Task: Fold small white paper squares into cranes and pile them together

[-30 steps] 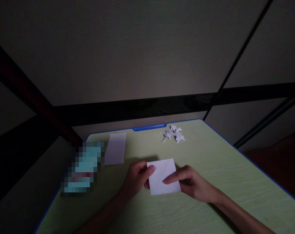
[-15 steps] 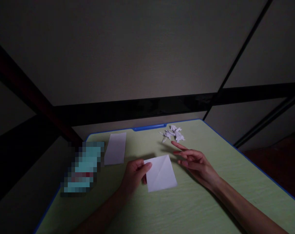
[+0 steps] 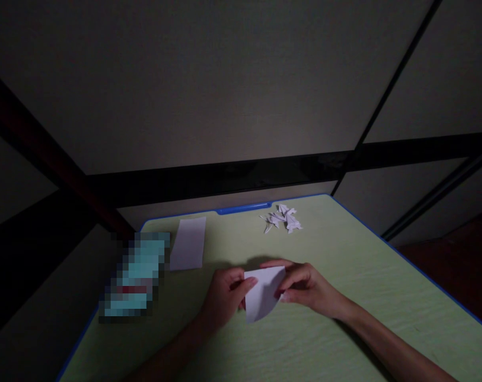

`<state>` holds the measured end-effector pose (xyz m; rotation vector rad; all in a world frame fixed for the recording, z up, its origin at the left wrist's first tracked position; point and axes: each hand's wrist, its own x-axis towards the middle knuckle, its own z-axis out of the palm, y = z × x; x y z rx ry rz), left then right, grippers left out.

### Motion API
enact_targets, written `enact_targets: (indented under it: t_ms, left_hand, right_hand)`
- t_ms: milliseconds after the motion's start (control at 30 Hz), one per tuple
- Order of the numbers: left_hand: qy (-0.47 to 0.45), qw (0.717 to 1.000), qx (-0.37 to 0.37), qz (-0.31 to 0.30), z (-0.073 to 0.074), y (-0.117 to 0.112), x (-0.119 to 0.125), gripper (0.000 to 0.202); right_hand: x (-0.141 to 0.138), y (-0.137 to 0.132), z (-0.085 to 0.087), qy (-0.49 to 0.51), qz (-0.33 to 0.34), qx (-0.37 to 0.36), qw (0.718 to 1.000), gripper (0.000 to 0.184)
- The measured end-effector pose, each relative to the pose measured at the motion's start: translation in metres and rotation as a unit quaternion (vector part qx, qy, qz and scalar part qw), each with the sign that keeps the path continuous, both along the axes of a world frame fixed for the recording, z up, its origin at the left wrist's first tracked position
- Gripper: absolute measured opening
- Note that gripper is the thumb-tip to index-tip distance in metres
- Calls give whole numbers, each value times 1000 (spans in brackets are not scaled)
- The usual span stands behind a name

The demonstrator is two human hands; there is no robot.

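Note:
Above the table, a small white sheet of paper (image 3: 261, 297) is held up between my two hands. My left hand (image 3: 225, 297) pinches its left edge, the thumb lying on the front face. On the opposite side, my right hand (image 3: 304, 284) grips the right edge, with the thumb low and the fingers at the top and behind. The sheet bends, its lower right part curling toward the right thumb. Fingers behind the paper are partly hidden.
Several folded white paper figures (image 3: 287, 219) lie near the far edge of the light green table (image 3: 344, 239). A white paper strip (image 3: 188, 244) rests at the left, beside a blurred turquoise item (image 3: 135, 276). A blue tray (image 3: 244, 208) is set into the far edge, before a dark panel wall (image 3: 225, 95).
My right hand has come down and left from above the table and closed on the paper's right edge. The flat sheet is now bent; the left hand kept its hold.

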<state>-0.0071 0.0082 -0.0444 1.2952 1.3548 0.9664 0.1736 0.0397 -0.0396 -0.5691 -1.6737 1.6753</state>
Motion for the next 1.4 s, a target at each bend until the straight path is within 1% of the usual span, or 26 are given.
enact_targets:
  t_ms: [167, 267, 333, 433, 533, 633, 833, 967, 1067, 1200, 1300, 1400]
  left_hand:
    - [46, 998, 14, -27, -1, -3, 2, 26]
    - [65, 997, 28, -41, -3, -5, 6, 24]
    - [75, 995, 45, -52, -5, -6, 9, 22]
    - [77, 993, 61, -61, -7, -7, 12, 22]
    - [62, 994, 52, -71, -9, -7, 12, 21]
    - [47, 993, 41, -96, -9, -8, 11, 21]
    - [-2, 988, 26, -149, 0, -9, 11, 27]
    - [-18, 988, 20, -154, 5, -11, 11, 30]
    - [-30, 988, 19, -153, 5, -11, 10, 30]
    - [-27, 988, 20, -153, -1, -11, 9, 26]
    - [6, 990, 27, -141, -7, -10, 9, 26]
    - [32, 990, 38, -133, -9, -9, 9, 27]
  right_hand:
    - [-6, -4, 3, -28, -30, 51, 998, 10]
    - [-12, -7, 4, -57, -61, 79, 993, 6]
    - [-15, -9, 3, -68, -86, 84, 990, 6]
    - [-18, -11, 1, -67, -110, 72, 989, 12]
    - [-18, -13, -1, -66, -120, 48, 989, 14]
    - [-18, -13, 0, -65, -127, 40, 989, 14]
    - [-17, -13, 2, -81, -155, 37, 984, 15]
    - [-17, -13, 3, -90, -166, 46, 981, 15]
    - [-18, -13, 3, -97, -169, 55, 979, 15]
    - [-19, -15, 1, -111, -174, 76, 975, 14]
    - [-20, -16, 2, -116, -176, 96, 973, 14]
    - [-21, -17, 4, -122, -181, 104, 970, 15]
